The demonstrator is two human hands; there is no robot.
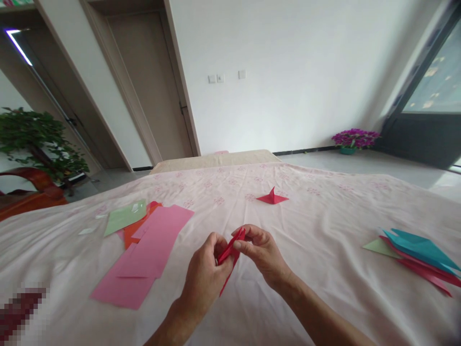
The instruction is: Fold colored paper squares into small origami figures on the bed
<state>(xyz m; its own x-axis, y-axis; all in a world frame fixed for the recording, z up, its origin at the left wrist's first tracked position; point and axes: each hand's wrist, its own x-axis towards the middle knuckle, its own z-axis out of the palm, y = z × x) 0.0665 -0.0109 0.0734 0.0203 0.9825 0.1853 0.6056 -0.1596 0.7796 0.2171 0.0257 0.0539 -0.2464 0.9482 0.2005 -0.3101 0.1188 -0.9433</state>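
Observation:
A piece of folded red paper is held between my two hands above the cloth, its narrow pointed end hanging down. My left hand is closed on its left side, with the thumb along the fold. Near the upper tip, my right hand pinches the same paper between thumb and fingers. Beyond the hands, a folded red paper shape with a raised middle point sits on the cloth. My fingers partly cover the held paper, so its full shape is hidden.
On the left lie pink paper sheets, an orange sheet and a light green packet. Folded blue paper tops a small pile at the right. A wrinkled pale cloth covers the surface.

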